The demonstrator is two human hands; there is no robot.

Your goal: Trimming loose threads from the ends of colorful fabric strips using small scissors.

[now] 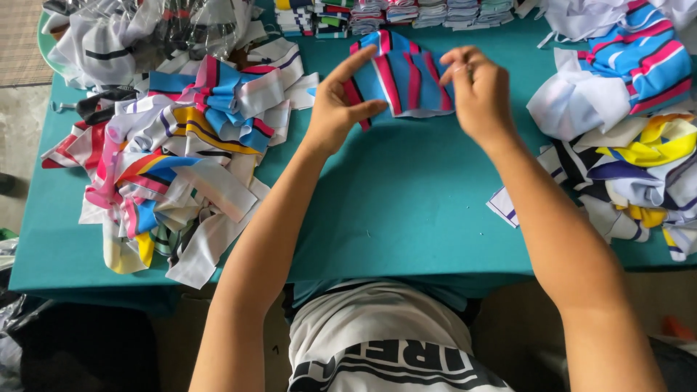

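A small blue fabric piece with pink and white stripes (404,76) lies on the teal table (406,210) at the far middle. My left hand (335,109) pinches its left edge between thumb and fingers. My right hand (475,91) presses and grips its right edge, fingers curled over the cloth. Both forearms reach forward from the near edge.
A big heap of striped fabric pieces (174,167) covers the table's left side. Another heap (632,138) sits at the right. Folded stacks (392,14) line the far edge. Clear plastic bags (138,29) lie at the far left.
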